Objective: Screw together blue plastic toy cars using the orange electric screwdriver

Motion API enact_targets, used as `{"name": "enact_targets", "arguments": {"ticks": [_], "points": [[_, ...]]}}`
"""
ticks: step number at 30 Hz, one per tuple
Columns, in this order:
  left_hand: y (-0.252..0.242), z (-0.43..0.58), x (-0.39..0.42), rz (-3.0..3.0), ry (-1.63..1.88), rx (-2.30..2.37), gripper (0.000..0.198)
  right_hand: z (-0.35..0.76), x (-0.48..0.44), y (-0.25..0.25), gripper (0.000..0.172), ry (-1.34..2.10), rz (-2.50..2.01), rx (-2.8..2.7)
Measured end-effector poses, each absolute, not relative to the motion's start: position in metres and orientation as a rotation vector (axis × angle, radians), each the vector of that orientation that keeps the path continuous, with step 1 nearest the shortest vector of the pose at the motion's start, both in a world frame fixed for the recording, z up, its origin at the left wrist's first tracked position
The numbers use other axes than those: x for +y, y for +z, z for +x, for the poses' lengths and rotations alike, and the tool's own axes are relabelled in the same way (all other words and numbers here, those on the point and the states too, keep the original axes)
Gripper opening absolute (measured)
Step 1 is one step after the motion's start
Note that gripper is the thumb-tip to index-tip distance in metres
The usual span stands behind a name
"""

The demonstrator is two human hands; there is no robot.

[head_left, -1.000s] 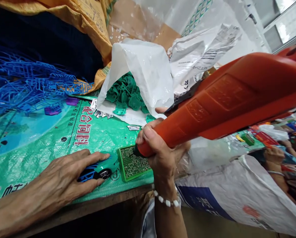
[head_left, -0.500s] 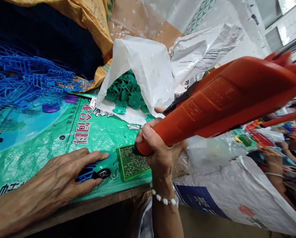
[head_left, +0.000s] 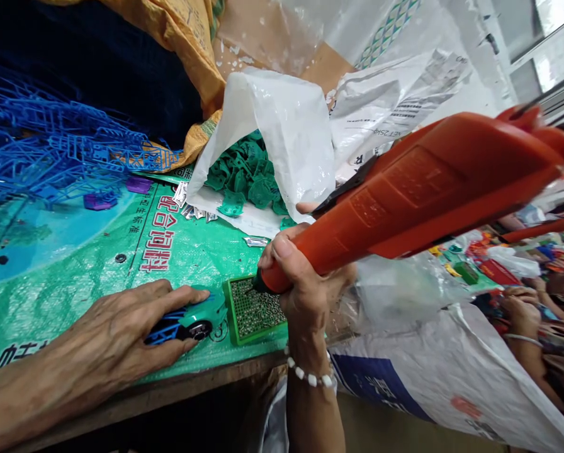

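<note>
My left hand [head_left: 135, 321] is closed around a green and blue toy car [head_left: 201, 318], which rests on the green sheet near the front edge. In my right hand [head_left: 305, 277] is a red electric screwdriver [head_left: 386, 195], its body slanting up to the right. The driver's dark nose points down over a green screw tray [head_left: 233, 314] with a grid of holes and many small metal screws. Whether the bit touches a screw is too small to tell. The tray sits just right of the toy car.
Green plastic parts [head_left: 248, 173] spill from a white bag [head_left: 301, 126] behind the tray. Blue plastic frames [head_left: 74, 145] pile up at the left, with purple pieces [head_left: 100, 201] beside them. Silver pieces [head_left: 256, 241] lie near the bag. Another person's hand [head_left: 522, 314] is at the far right.
The view has shifted slightly. The screwdriver's nose has tipped a little over the tray, and its thin bit now shows above the screws. My left hand stays on the toy car.
</note>
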State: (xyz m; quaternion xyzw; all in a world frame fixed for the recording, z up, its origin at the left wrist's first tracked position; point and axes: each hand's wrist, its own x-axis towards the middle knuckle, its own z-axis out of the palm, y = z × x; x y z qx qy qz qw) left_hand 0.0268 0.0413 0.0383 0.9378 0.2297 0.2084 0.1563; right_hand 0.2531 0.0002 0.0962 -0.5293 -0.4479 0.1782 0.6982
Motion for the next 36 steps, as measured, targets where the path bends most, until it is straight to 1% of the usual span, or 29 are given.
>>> {"name": "enact_targets", "arguments": {"ticks": [3, 7, 12, 17, 20, 23, 26, 31, 36], "points": [[0.03, 0.029, 0.039, 2.71, 0.702, 0.65, 0.036, 0.253, 0.0, 0.096, 0.021, 0.385, -1.191, -1.011], [0.026, 0.031, 0.038, 2.718, 0.739, 0.622, 0.033, 0.254, 0.001, 0.096, 0.024, 0.383, -1.186, -1.018], [0.026, 0.03, 0.041, 2.701, 0.673, 0.646, 0.036, 0.254, 0.002, 0.096, 0.028, 0.392, -1.212, -1.015], [0.048, 0.027, 0.046, 2.693, 0.54, 0.553, 0.034, 0.253, 0.003, 0.093, 0.036, 0.417, -1.182, -1.023], [0.054, 0.028, 0.043, 2.778, 0.537, 0.498, 0.036, 0.251, 0.003, 0.092, 0.038, 0.369, -1.195, -1.031], [0.044, 0.032, 0.039, 2.943, 0.609, 0.556, 0.041, 0.249, 0.003, 0.093, 0.036, 0.291, -1.23, -1.044], [0.027, 0.037, 0.036, 3.105, 0.682, 0.576, 0.047, 0.249, 0.003, 0.093, 0.037, 0.284, -1.232, -1.054], [0.012, 0.039, 0.034, 3.185, 0.678, 0.563, 0.049, 0.25, 0.004, 0.091, 0.041, 0.291, -1.223, -1.02], [0.014, 0.039, 0.032, 3.176, 0.652, 0.576, 0.049, 0.247, 0.001, 0.107, 0.033, 0.308, -1.194, -1.019]]}}
